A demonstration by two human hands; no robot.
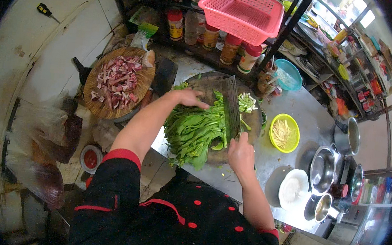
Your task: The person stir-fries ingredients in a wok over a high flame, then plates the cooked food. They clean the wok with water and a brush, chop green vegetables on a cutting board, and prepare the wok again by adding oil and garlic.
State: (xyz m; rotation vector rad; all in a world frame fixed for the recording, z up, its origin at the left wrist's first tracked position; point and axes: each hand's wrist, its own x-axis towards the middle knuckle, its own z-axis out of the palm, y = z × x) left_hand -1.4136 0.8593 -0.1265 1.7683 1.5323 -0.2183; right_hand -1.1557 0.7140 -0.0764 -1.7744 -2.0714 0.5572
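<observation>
A heap of leafy greens [190,131] lies across a round wooden chopping board [205,82]. My left hand [191,97] rests at the far edge of the heap, its fingers stretched out and apart toward the stalks. Closed round the handle of a cleaver [231,104] is my right hand [242,151]. The broad dark blade stands on the board just right of the greens, pointing away from me. Beyond it sits a small pile of cut pale-green stalk pieces [246,102].
Left of the board, a woven tray [97,77] holds chopped raw meat [120,79]. On the metal table [268,160] to the right are a yellow basket [296,140] of pale strips, a white bowl [293,188] and several steel pans. A pink basket [274,23] tops the jar rack behind.
</observation>
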